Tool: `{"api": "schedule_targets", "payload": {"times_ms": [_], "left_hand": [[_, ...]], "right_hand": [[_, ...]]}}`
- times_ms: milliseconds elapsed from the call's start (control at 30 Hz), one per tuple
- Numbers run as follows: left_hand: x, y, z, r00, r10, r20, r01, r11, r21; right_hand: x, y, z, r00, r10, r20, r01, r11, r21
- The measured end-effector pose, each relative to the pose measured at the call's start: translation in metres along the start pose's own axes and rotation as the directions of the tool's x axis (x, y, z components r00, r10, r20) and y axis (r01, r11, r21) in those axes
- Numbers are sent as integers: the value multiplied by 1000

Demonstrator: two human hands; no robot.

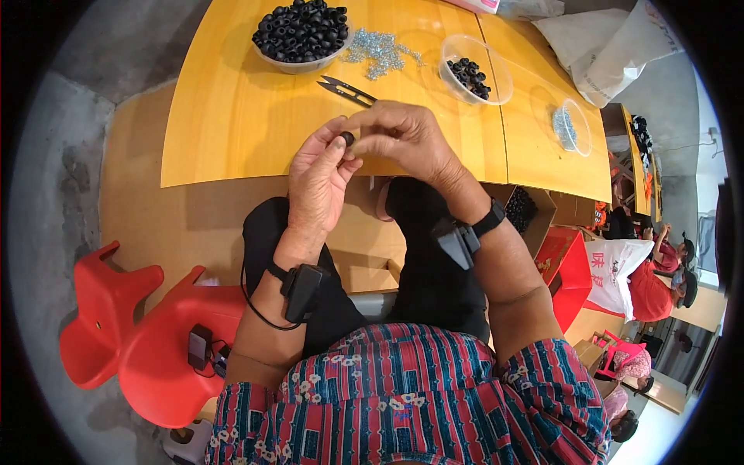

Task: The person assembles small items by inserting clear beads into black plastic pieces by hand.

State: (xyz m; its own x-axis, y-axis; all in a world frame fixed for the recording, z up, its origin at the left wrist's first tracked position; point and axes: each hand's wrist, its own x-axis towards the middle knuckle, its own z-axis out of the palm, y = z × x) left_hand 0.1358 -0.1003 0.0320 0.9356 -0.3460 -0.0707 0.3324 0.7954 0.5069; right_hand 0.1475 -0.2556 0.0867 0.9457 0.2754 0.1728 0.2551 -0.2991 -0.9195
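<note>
Over the near edge of the yellow table, my left hand (314,182) pinches a small round black plastic piece (347,139) between thumb and fingers. My right hand (411,136) comes in from the right, its thumb and forefinger closed close to that piece; whatever lies in the pinch is too small to make out. Just beyond my hands lie black thread snips (346,91), blades toward the left. Farther back stands a bowl (291,67) heaped with similar black pieces. Beside it, small clear bluish pieces (380,52) are scattered on the tabletop.
A clear tub (498,76) holds some black pieces; a smaller one (584,139) holds clear bits. White plastic bags (612,50) lie at the far right. Under the table stands a carton (542,221) of black pieces. Red chairs (167,341) are at my left; other people sit at right.
</note>
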Motion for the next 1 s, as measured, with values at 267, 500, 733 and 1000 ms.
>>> {"api": "schedule_targets", "payload": {"times_ms": [267, 500, 733, 1000], "left_hand": [[-2, 1, 1, 1000, -9, -9, 10, 999, 35], [-2, 1, 0, 1000, -8, -10, 8, 999, 46], [-3, 2, 1, 1000, -11, -17, 12, 999, 51], [-4, 2, 2, 1000, -12, -10, 12, 999, 49]], "right_hand": [[34, 46, -32, 927, -81, -365, -178, 762, -623], [38, 53, -30, 931, -57, -361, -219, 702, -677], [34, 53, -32, 909, -3, -417, -266, 767, -584], [40, 48, -30, 934, 29, -357, -273, 702, -658]]}}
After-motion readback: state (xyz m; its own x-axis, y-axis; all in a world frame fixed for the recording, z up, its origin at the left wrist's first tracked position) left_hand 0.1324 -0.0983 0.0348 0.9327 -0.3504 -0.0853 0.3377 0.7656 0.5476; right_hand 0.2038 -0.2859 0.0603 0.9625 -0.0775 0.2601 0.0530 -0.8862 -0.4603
